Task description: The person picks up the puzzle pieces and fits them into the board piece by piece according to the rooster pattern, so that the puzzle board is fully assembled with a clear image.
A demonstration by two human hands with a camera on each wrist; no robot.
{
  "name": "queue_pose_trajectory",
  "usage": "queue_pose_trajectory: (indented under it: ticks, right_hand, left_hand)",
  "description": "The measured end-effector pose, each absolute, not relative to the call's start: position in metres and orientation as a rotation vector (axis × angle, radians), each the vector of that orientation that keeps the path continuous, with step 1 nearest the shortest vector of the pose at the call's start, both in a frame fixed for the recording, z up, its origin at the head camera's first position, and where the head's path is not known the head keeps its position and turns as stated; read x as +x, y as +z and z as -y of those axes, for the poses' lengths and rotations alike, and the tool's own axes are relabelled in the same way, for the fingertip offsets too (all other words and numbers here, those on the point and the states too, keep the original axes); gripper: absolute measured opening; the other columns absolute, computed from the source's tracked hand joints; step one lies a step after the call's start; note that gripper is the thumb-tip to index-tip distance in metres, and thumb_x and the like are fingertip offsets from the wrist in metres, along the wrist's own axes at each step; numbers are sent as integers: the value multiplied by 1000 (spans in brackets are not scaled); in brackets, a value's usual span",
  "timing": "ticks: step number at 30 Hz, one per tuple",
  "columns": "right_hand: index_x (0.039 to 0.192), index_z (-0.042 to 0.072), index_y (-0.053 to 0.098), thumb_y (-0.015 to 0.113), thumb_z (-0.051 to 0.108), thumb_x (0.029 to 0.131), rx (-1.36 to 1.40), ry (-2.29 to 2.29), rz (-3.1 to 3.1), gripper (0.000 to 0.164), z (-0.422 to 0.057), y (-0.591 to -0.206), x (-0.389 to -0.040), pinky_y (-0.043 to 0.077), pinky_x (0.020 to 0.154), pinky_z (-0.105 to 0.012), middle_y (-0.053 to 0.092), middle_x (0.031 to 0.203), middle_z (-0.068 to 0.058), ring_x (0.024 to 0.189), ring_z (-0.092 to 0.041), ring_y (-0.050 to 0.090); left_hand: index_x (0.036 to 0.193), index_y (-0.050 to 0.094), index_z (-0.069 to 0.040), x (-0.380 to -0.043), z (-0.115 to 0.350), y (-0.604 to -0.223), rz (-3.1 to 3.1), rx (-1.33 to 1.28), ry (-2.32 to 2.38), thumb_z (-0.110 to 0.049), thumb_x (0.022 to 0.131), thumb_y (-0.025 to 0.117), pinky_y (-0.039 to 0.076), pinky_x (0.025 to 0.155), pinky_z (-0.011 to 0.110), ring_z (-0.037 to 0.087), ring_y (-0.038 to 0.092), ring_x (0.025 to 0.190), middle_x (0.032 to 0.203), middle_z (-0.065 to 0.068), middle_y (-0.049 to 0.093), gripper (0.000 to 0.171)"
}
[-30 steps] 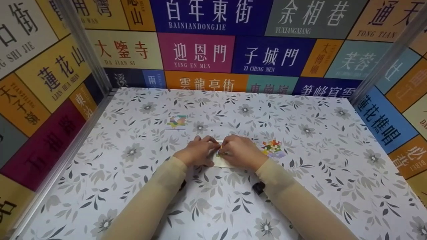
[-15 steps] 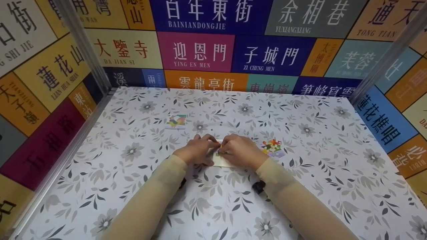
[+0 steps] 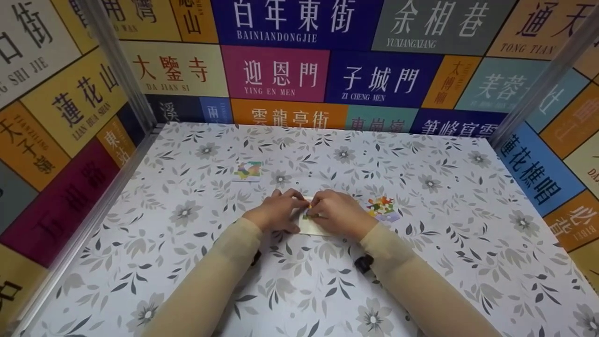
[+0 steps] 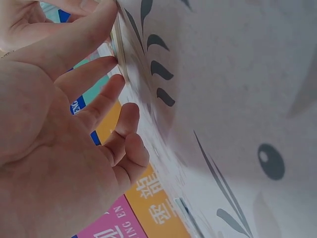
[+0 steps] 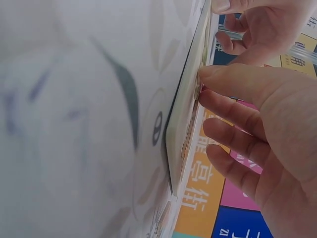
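Note:
A thin cream puzzle board (image 3: 312, 229) lies on the table between both hands, with a little coloured picture showing near its middle. My left hand (image 3: 276, 213) holds the board at its left side, thumb at the near corner and index finger reaching over the top. My right hand (image 3: 341, 210) bends over the board; its thumb (image 5: 213, 75) and index finger pinch at a small puzzle piece on the surface, mostly hidden by the fingers. Its other fingers are loosely bent. In the right wrist view the board's edge (image 5: 174, 134) shows nearly side-on.
Just right of the right hand lies a small heap of colourful puzzle pieces (image 3: 384, 208). A square picture card (image 3: 248, 172) lies farther back on the left. The patterned tabletop (image 3: 281, 304) is bounded by sign-covered panels (image 3: 276, 74) behind and at both sides.

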State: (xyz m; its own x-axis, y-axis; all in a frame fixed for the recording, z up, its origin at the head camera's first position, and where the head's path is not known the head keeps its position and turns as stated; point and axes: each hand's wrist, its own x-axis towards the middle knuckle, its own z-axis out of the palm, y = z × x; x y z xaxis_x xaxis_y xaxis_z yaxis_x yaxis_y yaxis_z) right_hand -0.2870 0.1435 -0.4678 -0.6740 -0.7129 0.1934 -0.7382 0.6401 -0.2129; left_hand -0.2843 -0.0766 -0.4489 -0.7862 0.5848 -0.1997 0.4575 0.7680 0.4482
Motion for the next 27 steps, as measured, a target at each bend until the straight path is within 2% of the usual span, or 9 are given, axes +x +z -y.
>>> queue_pose_trajectory:
  ticks: [11,17,27]
  right_hand:
    - [106,22,83,76,21,95,1228,402,2779,14,-145,-469,-288,56,88,-39,71,112,0,104,-20,67]
    - [105,20,84,75,16,94,1228,452,2788,15,-147,-466,-289,57,89,-39,73,110,1,104,-20,68]
    - [107,18,83,73,12,91,1114,627,2895,19,-155,-456,-287,53,98,-40,75,114,3,109,-19,67]
  left_hand:
    - [145,59,-17,-283,75,-450,-2672,768,507,-23,87,85,43,104,56,39,46,125,155,6,47,64]
    - [143,58,-14,-283,74,-451,-2688,759,508,-24,86,85,44,102,53,38,48,120,152,5,50,63]
    - [141,58,-10,-283,74,-451,-2701,776,496,-25,85,86,44,103,50,38,49,118,148,7,54,65]
